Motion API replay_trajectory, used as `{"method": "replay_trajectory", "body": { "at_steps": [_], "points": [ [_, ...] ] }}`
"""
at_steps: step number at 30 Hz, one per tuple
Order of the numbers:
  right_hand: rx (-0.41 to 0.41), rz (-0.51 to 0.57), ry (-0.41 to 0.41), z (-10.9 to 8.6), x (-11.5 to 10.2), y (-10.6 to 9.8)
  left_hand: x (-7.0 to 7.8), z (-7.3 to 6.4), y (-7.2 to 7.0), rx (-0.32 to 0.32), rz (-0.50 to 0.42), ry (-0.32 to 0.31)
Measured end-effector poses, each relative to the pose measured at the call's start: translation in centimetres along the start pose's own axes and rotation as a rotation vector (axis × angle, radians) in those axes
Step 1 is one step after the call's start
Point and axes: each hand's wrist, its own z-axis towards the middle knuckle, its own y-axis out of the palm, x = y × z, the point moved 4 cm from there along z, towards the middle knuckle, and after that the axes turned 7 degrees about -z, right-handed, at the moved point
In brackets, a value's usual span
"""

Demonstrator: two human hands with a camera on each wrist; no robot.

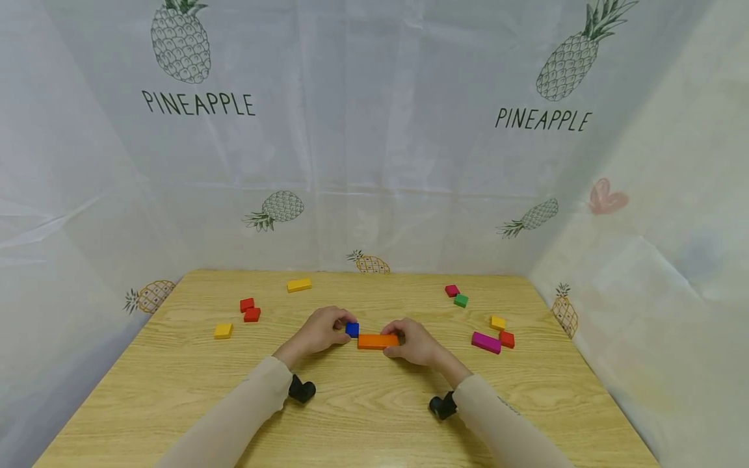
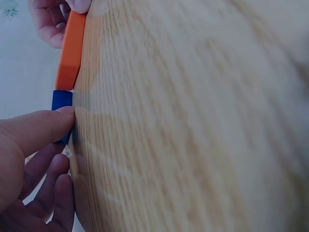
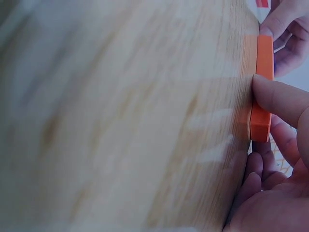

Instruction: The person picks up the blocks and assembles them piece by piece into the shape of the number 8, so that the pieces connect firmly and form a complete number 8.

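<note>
Near the middle of the table, my left hand (image 1: 320, 330) pinches a small blue block (image 1: 352, 330) between thumb and fingers. To its right, my right hand (image 1: 414, 342) grips the right end of a long orange block (image 1: 374, 342) lying on the wood. In the left wrist view, the blue block (image 2: 62, 99) stands end to end with the orange block (image 2: 71, 48), close to or touching it; I cannot tell which. The right wrist view has my thumb across the near side of the orange block (image 3: 264, 58), with the other fingers behind it.
On the wooden table (image 1: 368, 409), a yellow block (image 1: 299, 285), two red blocks (image 1: 252, 315) and another yellow block (image 1: 223, 331) lie left. On the right are a green block (image 1: 461, 301) beside a crimson one (image 1: 452, 290), and a magenta block (image 1: 486, 342) near red and yellow blocks.
</note>
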Motion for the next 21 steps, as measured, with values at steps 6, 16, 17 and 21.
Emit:
{"method": "replay_trajectory", "body": {
  "at_steps": [6, 16, 17, 21],
  "points": [
    [0.003, 0.000, 0.008, -0.05, 0.02, -0.06, 0.12, -0.03, -0.10, -0.002, -0.003, 0.003],
    [0.004, 0.010, 0.014, -0.24, -0.10, -0.07, -0.05, -0.05, -0.04, -0.009, -0.015, -0.014],
    [0.003, 0.010, 0.012, -0.25, -0.11, -0.06, -0.04, -0.08, -0.04, -0.008, -0.013, -0.014],
    [0.003, 0.005, 0.006, -0.21, -0.12, -0.03, 0.21, -0.33, -0.19, -0.001, -0.011, -0.004]
  ]
}}
